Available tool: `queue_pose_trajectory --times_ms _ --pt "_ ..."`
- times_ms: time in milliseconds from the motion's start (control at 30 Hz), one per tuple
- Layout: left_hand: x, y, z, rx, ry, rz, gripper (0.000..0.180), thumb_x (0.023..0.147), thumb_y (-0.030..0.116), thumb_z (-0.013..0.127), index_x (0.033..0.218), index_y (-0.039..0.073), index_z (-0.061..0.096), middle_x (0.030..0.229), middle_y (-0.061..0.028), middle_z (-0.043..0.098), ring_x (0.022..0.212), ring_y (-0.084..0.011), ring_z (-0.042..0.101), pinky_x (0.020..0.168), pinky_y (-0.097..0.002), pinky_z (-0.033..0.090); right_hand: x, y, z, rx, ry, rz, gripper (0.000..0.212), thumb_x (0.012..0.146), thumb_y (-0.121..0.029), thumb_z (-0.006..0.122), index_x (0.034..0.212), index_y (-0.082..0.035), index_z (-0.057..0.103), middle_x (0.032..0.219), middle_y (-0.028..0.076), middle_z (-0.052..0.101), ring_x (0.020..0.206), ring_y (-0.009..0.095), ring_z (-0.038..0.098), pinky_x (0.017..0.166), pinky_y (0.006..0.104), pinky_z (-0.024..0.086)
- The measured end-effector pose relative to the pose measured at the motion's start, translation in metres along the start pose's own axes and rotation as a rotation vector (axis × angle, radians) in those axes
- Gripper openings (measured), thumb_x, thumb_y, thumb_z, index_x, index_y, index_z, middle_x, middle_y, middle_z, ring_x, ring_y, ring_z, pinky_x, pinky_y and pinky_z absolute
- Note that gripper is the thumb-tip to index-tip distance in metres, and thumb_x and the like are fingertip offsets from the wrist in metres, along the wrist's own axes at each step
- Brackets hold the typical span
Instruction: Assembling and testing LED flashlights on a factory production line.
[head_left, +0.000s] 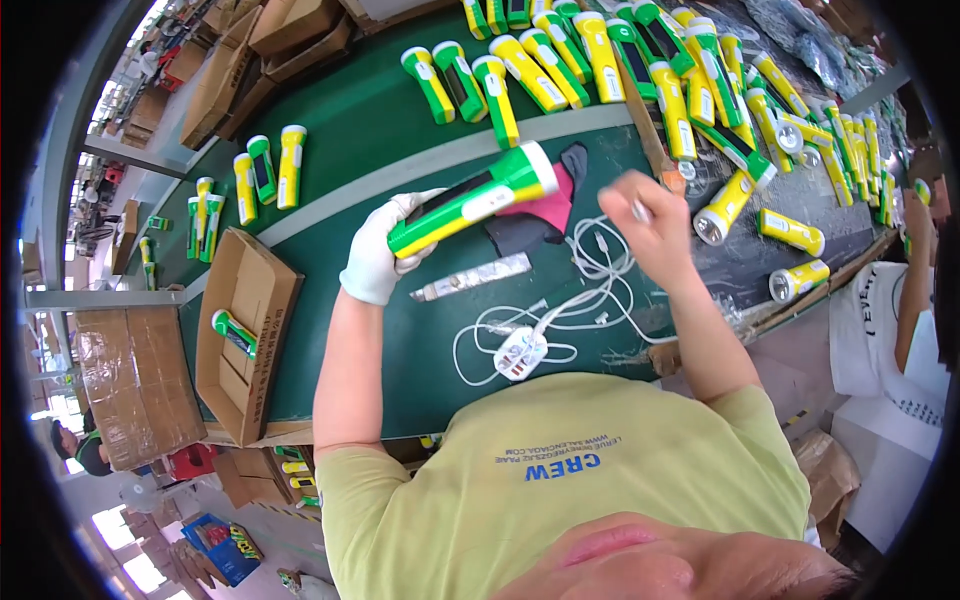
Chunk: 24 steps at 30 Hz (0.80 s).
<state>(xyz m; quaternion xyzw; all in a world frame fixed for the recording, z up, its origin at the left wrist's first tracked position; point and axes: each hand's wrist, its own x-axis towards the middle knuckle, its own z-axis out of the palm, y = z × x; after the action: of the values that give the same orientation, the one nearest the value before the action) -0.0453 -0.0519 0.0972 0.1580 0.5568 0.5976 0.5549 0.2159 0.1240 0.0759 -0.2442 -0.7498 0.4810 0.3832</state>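
My left hand (372,258), in a white glove, is closed round the rear end of a green and yellow flashlight (478,203). The flashlight is held tilted above the table, its white head up and to the right. My right hand (652,228) is bare and raised just right of the flashlight's head, fingers curled in. A small pale bit shows at its fingertips, too small to name. Under the hands lie a pink and dark cloth (553,203), a silvery strip (478,276) and a white charging block (520,352) with tangled white cables (590,268).
Flashlights (520,75) stand in groups along the green belt (350,120) at the back. Many more lie heaped on the right-hand table, some near its front edge (798,281). An open cardboard tray (283,300) at left holds one flashlight (234,333). Another person's arm (915,270) is at far right.
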Motion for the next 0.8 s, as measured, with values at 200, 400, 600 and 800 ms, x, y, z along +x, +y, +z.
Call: queue_pose_trajectory --times_ms 200,400,600,800 --pt "-0.037 0.008 0.023 0.075 -0.077 -0.003 0.062 0.099 0.045 0.036 0.119 -0.009 0.058 0.104 -0.0165 0.067 0.081 -0.0165 0.064 0.065 -0.0234 0.05 0.013 -0.036 0.036 0.23 -0.307 0.052 0.035 0.084 -0.015 0.07 0.115 -0.004 0.06 0.097 0.005 0.06 0.082 0.008 0.055 0.074 0.0235 0.045" --pt "-0.021 -0.015 -0.039 -0.322 0.222 0.108 0.074 0.097 0.059 0.035 0.133 -0.004 0.044 0.071 -0.0016 0.049 0.055 -0.0077 0.037 0.045 -0.0186 0.029 0.045 -0.032 -0.011 0.956 -0.246 0.169 0.043 0.092 -0.044 0.056 0.109 -0.005 0.061 0.086 0.008 0.062 0.053 0.007 0.045 0.043 0.0217 0.031" --pt "-0.012 -0.025 -0.014 0.172 0.464 0.586 0.045 0.097 0.04 0.049 0.12 0.002 0.059 0.098 -0.0069 0.062 0.083 -0.0157 0.058 0.075 -0.028 0.047 0.025 -0.038 0.022 0.2 -0.066 0.262 0.03 0.084 -0.03 0.075 0.089 -0.002 0.065 0.068 -0.005 0.054 0.06 0.002 0.046 0.051 0.02 0.034" --pt "-0.019 -0.015 0.089 1.405 0.072 1.145 0.054 0.07 0.027 0.077 0.117 0.008 0.058 0.103 -0.0125 0.064 0.093 -0.0332 0.062 0.079 -0.0401 0.049 0.012 -0.042 0.034 0.079 -0.203 0.237 0.026 0.083 -0.021 0.074 0.098 -0.001 0.065 0.085 0.001 0.064 0.076 0.004 0.056 0.064 0.0202 0.044"
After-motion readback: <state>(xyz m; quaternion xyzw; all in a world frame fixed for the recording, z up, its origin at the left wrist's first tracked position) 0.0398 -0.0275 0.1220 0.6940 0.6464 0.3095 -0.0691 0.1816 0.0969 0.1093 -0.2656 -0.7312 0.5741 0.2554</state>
